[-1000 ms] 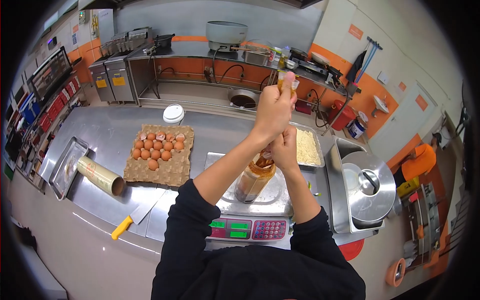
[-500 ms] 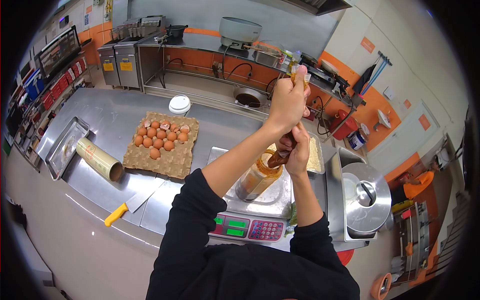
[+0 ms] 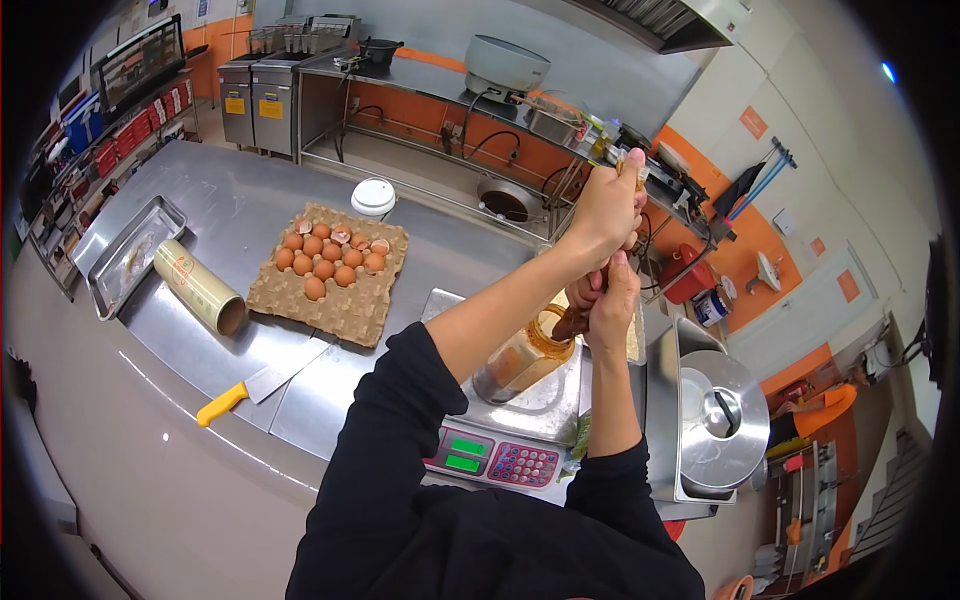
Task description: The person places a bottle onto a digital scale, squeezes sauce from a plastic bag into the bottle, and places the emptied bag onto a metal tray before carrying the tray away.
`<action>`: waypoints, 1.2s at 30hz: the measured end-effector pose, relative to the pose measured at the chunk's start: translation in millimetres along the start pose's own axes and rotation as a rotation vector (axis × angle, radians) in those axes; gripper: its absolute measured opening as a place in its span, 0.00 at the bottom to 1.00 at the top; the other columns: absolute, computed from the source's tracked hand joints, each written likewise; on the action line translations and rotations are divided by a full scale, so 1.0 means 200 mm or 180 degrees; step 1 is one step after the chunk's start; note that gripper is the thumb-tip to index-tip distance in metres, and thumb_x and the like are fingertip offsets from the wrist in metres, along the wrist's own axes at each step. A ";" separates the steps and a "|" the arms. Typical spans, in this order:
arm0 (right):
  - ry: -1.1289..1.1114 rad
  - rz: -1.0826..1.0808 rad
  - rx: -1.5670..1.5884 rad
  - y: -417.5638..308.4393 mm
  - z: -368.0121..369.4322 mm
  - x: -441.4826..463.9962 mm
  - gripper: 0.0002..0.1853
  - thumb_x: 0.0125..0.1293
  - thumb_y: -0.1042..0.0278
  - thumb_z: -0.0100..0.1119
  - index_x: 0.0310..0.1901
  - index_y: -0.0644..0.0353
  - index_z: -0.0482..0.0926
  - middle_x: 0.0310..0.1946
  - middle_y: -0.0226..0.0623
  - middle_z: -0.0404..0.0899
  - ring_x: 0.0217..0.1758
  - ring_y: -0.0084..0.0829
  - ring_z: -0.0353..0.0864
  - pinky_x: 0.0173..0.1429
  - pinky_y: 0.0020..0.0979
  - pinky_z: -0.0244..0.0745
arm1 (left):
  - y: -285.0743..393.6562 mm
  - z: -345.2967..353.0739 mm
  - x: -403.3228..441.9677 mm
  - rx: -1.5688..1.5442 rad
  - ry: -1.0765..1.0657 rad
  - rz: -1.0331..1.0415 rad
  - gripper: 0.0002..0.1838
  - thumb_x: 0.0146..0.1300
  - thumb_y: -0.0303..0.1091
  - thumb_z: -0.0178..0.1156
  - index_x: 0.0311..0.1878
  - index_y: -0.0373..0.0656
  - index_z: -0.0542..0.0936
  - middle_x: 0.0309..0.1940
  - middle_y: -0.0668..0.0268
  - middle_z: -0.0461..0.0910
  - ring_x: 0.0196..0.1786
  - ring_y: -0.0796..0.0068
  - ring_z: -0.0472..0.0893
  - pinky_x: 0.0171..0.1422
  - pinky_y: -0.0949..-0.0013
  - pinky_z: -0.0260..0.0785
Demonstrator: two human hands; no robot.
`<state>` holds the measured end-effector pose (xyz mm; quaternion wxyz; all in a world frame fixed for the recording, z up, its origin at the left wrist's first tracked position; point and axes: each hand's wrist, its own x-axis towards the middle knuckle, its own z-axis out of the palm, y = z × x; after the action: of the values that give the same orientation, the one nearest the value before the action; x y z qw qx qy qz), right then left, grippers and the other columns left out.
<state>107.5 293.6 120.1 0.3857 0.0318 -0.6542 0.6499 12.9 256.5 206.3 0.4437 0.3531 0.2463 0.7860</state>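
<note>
My left hand is closed around the upper end of a clear plastic bag of brown sauce, its thumb pointing up. Just below it, my right hand wraps around the lower part of the bag. The bag's brown, filled end hangs at the mouth of a clear jar, whose rim is smeared with orange-brown sauce. This jar stands on the metal plate of a digital scale with lit green displays. Most of the bag is hidden by my fingers.
Left on the steel table are an egg tray with eggs and broken shells, a white lid, a wrap roll, a metal tray and a yellow-handled knife. A lidded steel pot stands right. A person is farther off.
Both hands are slightly higher and farther right in view, still gripping the bag. Less of the bag's brown end shows below my right hand. The camera view has shifted a little.
</note>
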 end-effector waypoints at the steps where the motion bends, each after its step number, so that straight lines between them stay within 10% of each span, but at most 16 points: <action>1: -0.0087 0.0145 0.0074 -0.01 0.00 0.00 0.21 0.74 0.54 0.35 0.29 0.61 0.66 0.17 0.27 0.63 0.16 0.18 0.60 0.21 0.20 0.57 | 0.00 -0.02 0.00 0.0036 -0.0134 0.0045 0.30 0.67 0.58 0.44 0.15 0.49 0.56 0.09 0.77 0.52 0.11 0.86 0.51 0.13 0.76 0.41; 5: -0.0167 0.0433 0.0021 -0.10 0.02 0.01 0.23 0.73 0.51 0.37 0.42 0.67 0.71 0.32 0.34 0.75 0.36 0.26 0.73 0.44 0.27 0.69 | 0.00 -0.03 0.01 0.0270 -0.0548 0.0276 0.30 0.67 0.59 0.44 0.15 0.48 0.58 0.10 0.77 0.54 0.11 0.87 0.52 0.13 0.76 0.43; 12: -0.0384 -0.0095 -0.0003 -0.07 0.01 0.01 0.17 0.73 0.59 0.40 0.51 0.64 0.70 0.47 0.32 0.75 0.46 0.21 0.75 0.49 0.24 0.71 | -0.02 0.01 -0.01 0.0647 -0.0099 0.0718 0.30 0.67 0.60 0.44 0.16 0.48 0.58 0.10 0.79 0.53 0.11 0.88 0.52 0.13 0.78 0.43; 16: 0.0759 -0.0198 -0.0548 -0.11 0.17 0.00 0.18 0.74 0.58 0.38 0.51 0.66 0.69 0.32 0.26 0.72 0.31 0.14 0.65 0.38 0.19 0.64 | -0.02 0.05 0.03 0.0790 0.0051 0.1113 0.30 0.67 0.59 0.43 0.16 0.47 0.58 0.09 0.79 0.53 0.10 0.89 0.52 0.13 0.79 0.43; 28: 0.0390 -0.0178 -0.1065 -0.04 0.08 -0.05 0.17 0.71 0.64 0.46 0.56 0.64 0.64 0.33 0.29 0.75 0.28 0.15 0.72 0.33 0.18 0.68 | -0.03 0.07 0.06 0.0952 0.0225 0.1469 0.30 0.68 0.58 0.43 0.15 0.46 0.59 0.08 0.79 0.54 0.10 0.89 0.53 0.12 0.79 0.44; 36: 0.0604 -0.0214 -0.0213 -0.01 0.13 -0.01 0.09 0.71 0.63 0.47 0.41 0.60 0.66 0.15 0.22 0.58 0.13 0.13 0.53 0.18 0.19 0.51 | -0.02 0.05 0.05 0.0765 -0.0034 0.1432 0.31 0.69 0.56 0.43 0.12 0.45 0.58 0.08 0.77 0.55 0.11 0.87 0.54 0.14 0.76 0.45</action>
<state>97.0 270.4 124.3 0.4683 -0.0208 -0.6347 0.6144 20.2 268.7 213.1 0.2138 0.4533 0.2508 0.8282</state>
